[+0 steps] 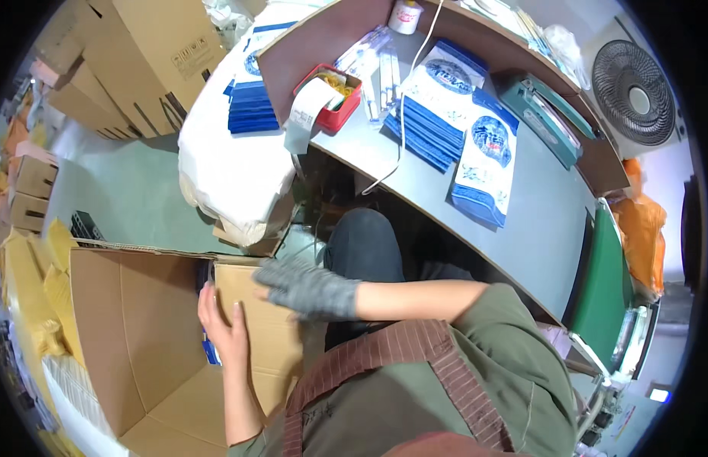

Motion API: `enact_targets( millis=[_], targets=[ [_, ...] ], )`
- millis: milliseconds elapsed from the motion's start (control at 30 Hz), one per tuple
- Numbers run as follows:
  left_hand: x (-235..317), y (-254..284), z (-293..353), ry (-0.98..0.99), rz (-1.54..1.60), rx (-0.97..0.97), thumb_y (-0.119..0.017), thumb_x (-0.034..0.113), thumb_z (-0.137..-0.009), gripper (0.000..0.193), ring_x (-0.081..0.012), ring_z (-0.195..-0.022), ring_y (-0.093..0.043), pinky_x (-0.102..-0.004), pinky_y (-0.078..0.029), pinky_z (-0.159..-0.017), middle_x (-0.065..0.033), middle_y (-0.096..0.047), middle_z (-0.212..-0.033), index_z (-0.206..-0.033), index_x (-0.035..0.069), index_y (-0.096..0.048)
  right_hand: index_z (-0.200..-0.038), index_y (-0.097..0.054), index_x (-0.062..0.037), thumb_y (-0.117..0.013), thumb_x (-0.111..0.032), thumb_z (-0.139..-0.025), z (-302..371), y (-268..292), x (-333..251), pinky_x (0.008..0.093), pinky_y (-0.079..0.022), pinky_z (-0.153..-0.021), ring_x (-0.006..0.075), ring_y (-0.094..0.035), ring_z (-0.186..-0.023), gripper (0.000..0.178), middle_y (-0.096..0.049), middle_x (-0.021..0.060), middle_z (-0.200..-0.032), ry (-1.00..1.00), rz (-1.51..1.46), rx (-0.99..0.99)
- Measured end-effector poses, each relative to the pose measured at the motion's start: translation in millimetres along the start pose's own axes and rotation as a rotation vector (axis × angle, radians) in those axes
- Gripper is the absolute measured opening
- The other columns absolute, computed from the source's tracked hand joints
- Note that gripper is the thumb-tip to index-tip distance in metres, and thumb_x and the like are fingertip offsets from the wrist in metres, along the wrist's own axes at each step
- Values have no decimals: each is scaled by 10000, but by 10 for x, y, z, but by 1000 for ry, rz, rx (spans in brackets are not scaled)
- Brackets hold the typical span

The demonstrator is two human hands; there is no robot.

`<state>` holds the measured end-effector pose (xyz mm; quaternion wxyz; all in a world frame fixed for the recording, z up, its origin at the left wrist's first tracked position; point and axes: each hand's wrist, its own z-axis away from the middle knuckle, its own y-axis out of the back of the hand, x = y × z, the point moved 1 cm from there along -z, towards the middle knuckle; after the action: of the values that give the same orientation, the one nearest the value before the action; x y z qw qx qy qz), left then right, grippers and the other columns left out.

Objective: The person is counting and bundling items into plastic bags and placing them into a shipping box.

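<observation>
A large open cardboard box (102,327) stands at my left side. My bare left hand (228,335) is at the box's right side, its fingers stretched upward and its thumb apart. Past its wrist, a small part of a blue and white packet (211,352) shows inside the box; the rest is hidden. In a grey knitted glove, my right hand (308,289) reaches left over the upper end of the box's flap (270,335). Motion blurs its fingers, and I cannot make out whether they hold anything.
A grey table (537,228) bears stacked blue and white bags (438,126), a red tin (340,114) and a teal case (541,118). Left of it sits a stuffed white sack (232,175). Tall cartons (133,61) stand behind; a fan (636,95) is at right.
</observation>
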<state>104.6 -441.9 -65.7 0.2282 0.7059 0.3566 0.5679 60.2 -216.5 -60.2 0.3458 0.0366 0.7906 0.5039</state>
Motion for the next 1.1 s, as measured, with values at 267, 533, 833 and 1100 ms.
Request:
enact_targets(
  millis=[267, 533, 833, 1100],
  targets=[
    [1147, -685, -507, -242, 294, -135, -637, 136, -842, 424, -340, -1193, -484, -407, -368, -1016, -174, -537, -1256, -1217, -20, -517, -1271, -504, -45, -704, -221, -776, 1953, 1924, 438, 442, -315, -1052, 372, -346, -1311, 562, -403, 176, -1399, -731, 674, 518],
    [2476, -1524, -1376, -553, 401, -163, -573, 101, -875, 301, -363, -1068, -558, -399, -442, -917, -182, -580, -1144, -1154, -6, -540, -1350, -448, -95, -641, -207, -837, 3015, 1819, 476, 448, -259, -1107, 375, -283, -1342, 559, -304, 138, -1482, -1088, 598, 442],
    [3173, -3012, -2635, -404, -67, -218, -534, 66, -843, 201, -388, -1009, -557, -462, -481, -855, -194, -557, -1092, -1019, -19, -583, -1353, -438, -70, -690, -290, -787, 3237, 1867, 366, 518, -252, -1089, 427, -274, -1335, 658, -310, 198, -1469, -1164, 601, 548],
    [2948, -3196, -3210, -525, 86, -366, -477, 136, -881, 319, -374, -1142, -539, -439, -426, -971, -213, -498, -1323, -1148, 15, -603, -1375, -416, -70, -624, -235, -838, 3028, 1849, 441, 470, -268, -1089, 404, -296, -1339, 599, -304, 190, -1476, -1131, 595, 451]
  ],
)
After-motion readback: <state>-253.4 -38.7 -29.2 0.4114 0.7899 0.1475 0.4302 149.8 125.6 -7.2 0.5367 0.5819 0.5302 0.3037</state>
